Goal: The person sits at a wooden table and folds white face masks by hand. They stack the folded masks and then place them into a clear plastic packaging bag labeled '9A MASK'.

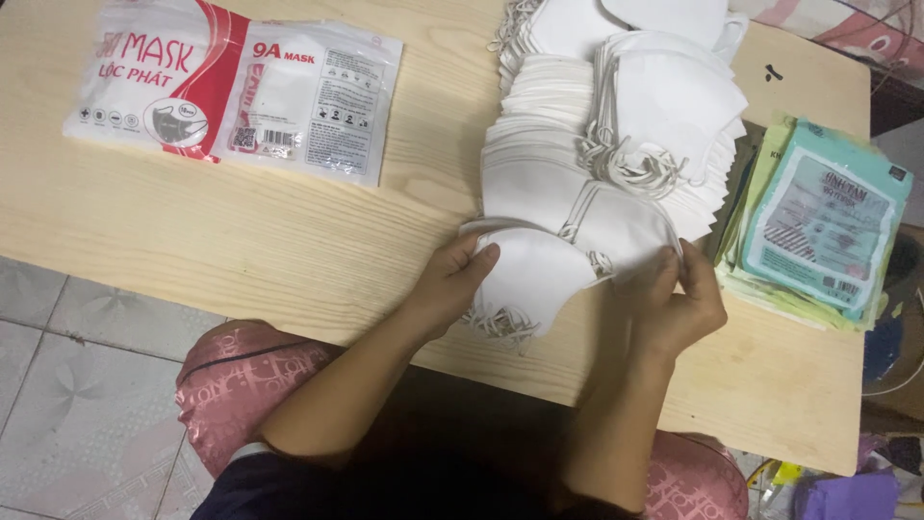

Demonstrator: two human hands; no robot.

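At the near edge of the pale wooden surface [241,241], both hands were engaged on a small bundle of white folded fabric face masks [539,274]. The left hand [452,284] gripped the bundle's left side, thumb on top and fingers beneath. The right hand [679,299] pinched the bundle's right edge between thumb and fingertips. White elastic ear loops hung from the bundle's underside over the near edge.

Behind the bundle, a long overlapping heap of white loose face masks [577,144] ran toward the far edge; none of these appeared bagged. Two flat printed plastic sleeves, white and red [236,91], lay at the far left corner; whether they were filled could not be told. A stack of green and teal printed flat packets [818,226] sat along the right edge, just beside the heap.

Judgement: work stood at an early to middle stage. One bundle was in hand and out of any sleeve, and the bulk of the loose masks remained unsorted. How many packets at the right were finished could not be determined.
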